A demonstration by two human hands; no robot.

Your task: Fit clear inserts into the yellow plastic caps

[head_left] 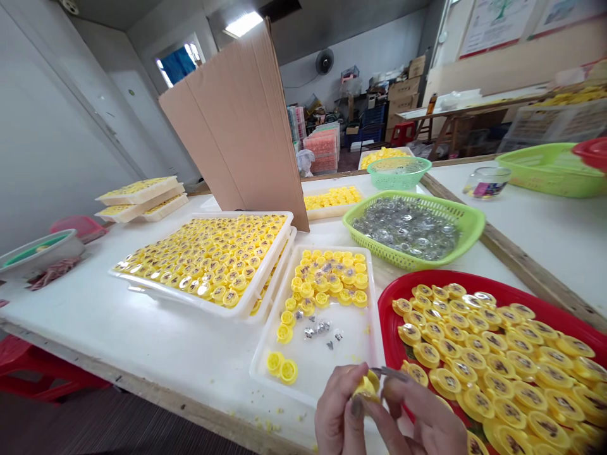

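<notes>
My left hand [339, 411] holds a yellow plastic cap [366, 388] between thumb and fingers at the bottom of the view. My right hand [422, 417] is beside it, pinching a thin metal tool [389, 373] whose tip is at the cap. Just beyond my hands, a white plastic tray [315, 354] holds loose yellow caps and several small silver metal pieces [317, 330]. To the right, a red tray [408, 303] is heaped with yellow caps showing shiny tops, partly under my right hand.
A large white tray [203, 262] packed with yellow caps stands on the white table to the left. A green basket of clear pieces [412, 227] stands beyond. A cardboard divider [232, 126] rises at the table's far side, with stacked trays, baskets and boxes around.
</notes>
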